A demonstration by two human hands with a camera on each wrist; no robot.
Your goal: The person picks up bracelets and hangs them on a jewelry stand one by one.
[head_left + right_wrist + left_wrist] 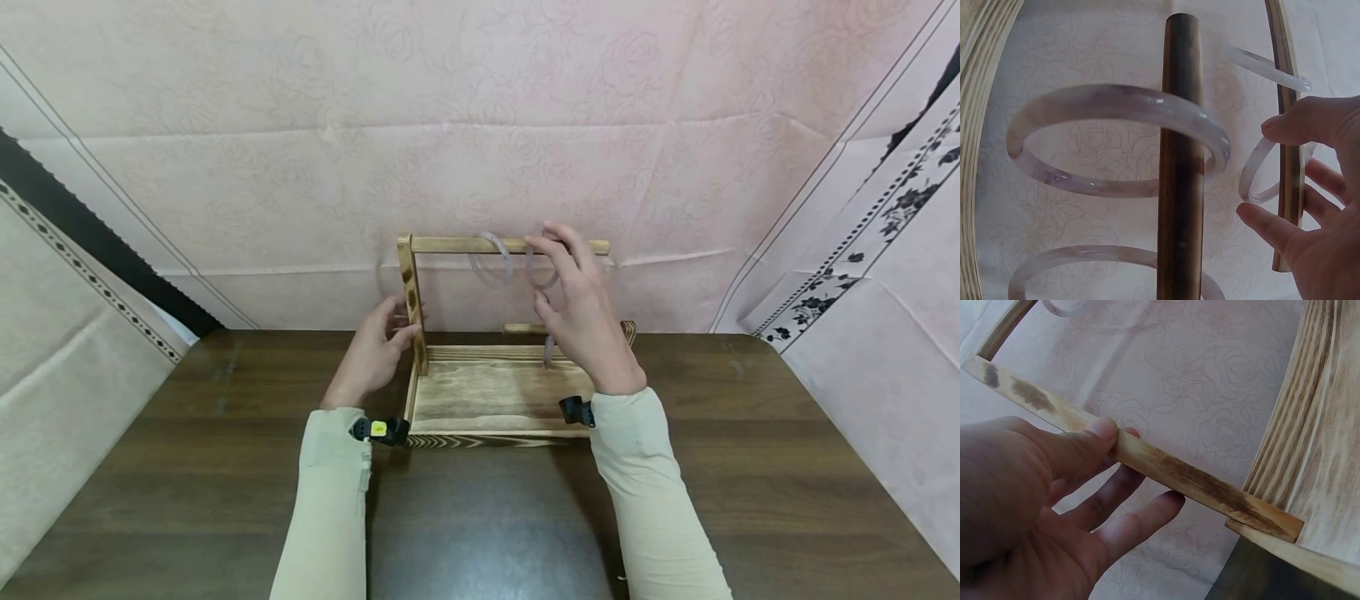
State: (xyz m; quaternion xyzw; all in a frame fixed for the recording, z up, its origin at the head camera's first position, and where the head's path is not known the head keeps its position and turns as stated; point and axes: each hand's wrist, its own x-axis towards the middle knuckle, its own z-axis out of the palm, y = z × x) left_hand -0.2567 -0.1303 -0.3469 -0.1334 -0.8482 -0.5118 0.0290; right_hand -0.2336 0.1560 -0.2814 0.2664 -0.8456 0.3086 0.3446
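A wooden stand has an upright post (pixel 1166 465), an upper rod (pixel 450 245) and a lower rod (pixel 1182 187). My left hand (pixel 375 350) pinches the post between thumb and fingers. At the upper rod, my right hand (pixel 581 312) holds a pale translucent bangle (pixel 1250 172) that encircles the rod, thumb and a fingertip at opposite sides of its ring. Another bangle (pixel 510 265) hangs farther left on that rod. Around the lower rod hang a lilac-tinted bangle (pixel 1116 103) and a second bangle (pixel 1085 251), partly out of the right wrist view.
The stand's shallow wooden tray (pixel 487 396) sits on a dark brown table (pixel 225 492). Directly behind rises a pale cloth (pixel 375 167) with a rose pattern. Cloth with black floral trim (pixel 832 287) hangs at the right.
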